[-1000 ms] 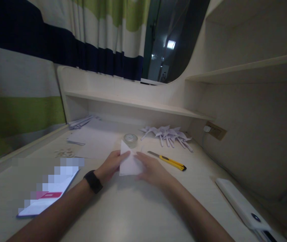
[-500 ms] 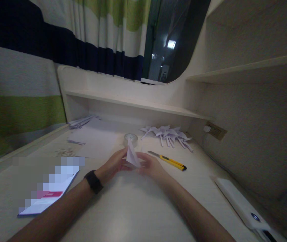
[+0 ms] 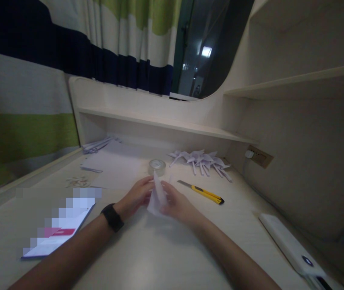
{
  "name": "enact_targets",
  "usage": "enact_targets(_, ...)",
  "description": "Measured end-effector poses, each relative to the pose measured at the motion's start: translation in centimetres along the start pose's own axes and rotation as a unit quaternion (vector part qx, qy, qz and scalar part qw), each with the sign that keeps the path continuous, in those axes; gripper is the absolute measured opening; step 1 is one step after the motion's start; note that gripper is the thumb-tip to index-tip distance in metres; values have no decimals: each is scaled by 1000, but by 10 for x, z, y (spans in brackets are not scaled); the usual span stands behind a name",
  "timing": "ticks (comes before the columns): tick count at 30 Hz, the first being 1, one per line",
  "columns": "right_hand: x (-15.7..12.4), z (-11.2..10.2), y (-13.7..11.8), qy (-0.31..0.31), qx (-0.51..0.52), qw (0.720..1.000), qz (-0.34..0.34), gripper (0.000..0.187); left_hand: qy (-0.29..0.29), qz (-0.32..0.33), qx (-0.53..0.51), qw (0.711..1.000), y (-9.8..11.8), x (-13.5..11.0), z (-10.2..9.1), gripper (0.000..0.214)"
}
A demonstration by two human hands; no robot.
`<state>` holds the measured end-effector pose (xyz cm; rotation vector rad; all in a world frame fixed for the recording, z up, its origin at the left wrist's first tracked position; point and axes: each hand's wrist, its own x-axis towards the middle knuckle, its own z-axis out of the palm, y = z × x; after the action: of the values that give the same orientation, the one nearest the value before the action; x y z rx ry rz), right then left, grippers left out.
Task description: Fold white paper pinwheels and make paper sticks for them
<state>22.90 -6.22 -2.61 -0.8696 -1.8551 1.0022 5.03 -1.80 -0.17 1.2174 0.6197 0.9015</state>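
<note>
Between my two hands, just above the desk, is a folded piece of white paper (image 3: 158, 198), its pointed end upward. My left hand (image 3: 137, 196), with a black band on the wrist, grips its left side; some of those fingers are hidden behind the paper. On the other side my right hand (image 3: 176, 201) is closed on the paper's right edge, slightly blurred. Beyond the paper lies a roll of clear tape (image 3: 156, 166). A yellow utility knife (image 3: 206, 194) with its blade out rests to the right of my right hand.
Several white paper pinwheels (image 3: 204, 159) are piled at the back right. White sheets (image 3: 119, 163) and rolled paper sticks (image 3: 99, 145) lie at the back left, near small scattered bits (image 3: 78, 182). A lit tablet-like screen (image 3: 66, 227) is at left, a white device (image 3: 289, 245) at right.
The paper has turned in my hands; its broad lower part now hangs lower and to the left. My right fingers have shifted on it, and the tape roll shows more fully.
</note>
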Motion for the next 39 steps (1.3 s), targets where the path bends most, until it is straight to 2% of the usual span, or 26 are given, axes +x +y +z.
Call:
enact_targets(6, 2, -5, 7, 35, 76, 996, 6, 51, 19, 27, -7, 999, 1, 1, 2, 34)
enact_targets(8, 2, -4, 5, 5, 71, 997, 2, 54, 13, 25, 1, 1000, 2, 0, 4, 35)
enact_targets(11, -1, 0, -1, -40, 62, 997, 9, 74, -5, 26, 8, 1000, 3, -3, 6, 38)
enact_targets(13, -1, 3, -6, -55, 59, 997, 9, 86, 6, 27, 14, 1000, 2, -4, 5, 40)
enact_targets(16, 0, 4, -11, -67, 119, 991, -3, 84, 32, 21, 28, 999, -1, -3, 3, 39)
enact_targets(18, 2, 2, -11, -35, 183, 982, 1, 73, 33, 20, 32, 999, -2, -2, 0, 36)
enact_targets(21, 4, -7, -6, 76, 258, 962, 51, 61, 14, 23, 19, 999, -3, -1, -3, 36)
enact_targets(24, 5, -19, 4, 199, 256, 937, 127, 50, -2, 34, 11, 999, -4, -1, -6, 38)
enact_targets(26, 5, -27, 12, 240, 230, 929, 165, 42, 2, 36, 20, 999, -3, -1, -7, 38)
enact_targets(30, 5, -37, 23, 241, 224, 926, 182, 39, 5, 35, 43, 998, 1, -3, -6, 39)
enact_targets(35, 5, -45, 29, 268, 240, 921, 150, 40, -100, -26, 71, 992, 4, -6, -9, 40)
enact_targets(37, 4, -51, 27, 259, 240, 924, 149, 40, -102, -41, 94, 990, 2, -6, -12, 38)
enact_targets(39, 2, -59, 22, 223, 225, 934, 163, 39, -87, -45, 113, 989, 0, -5, -14, 35)
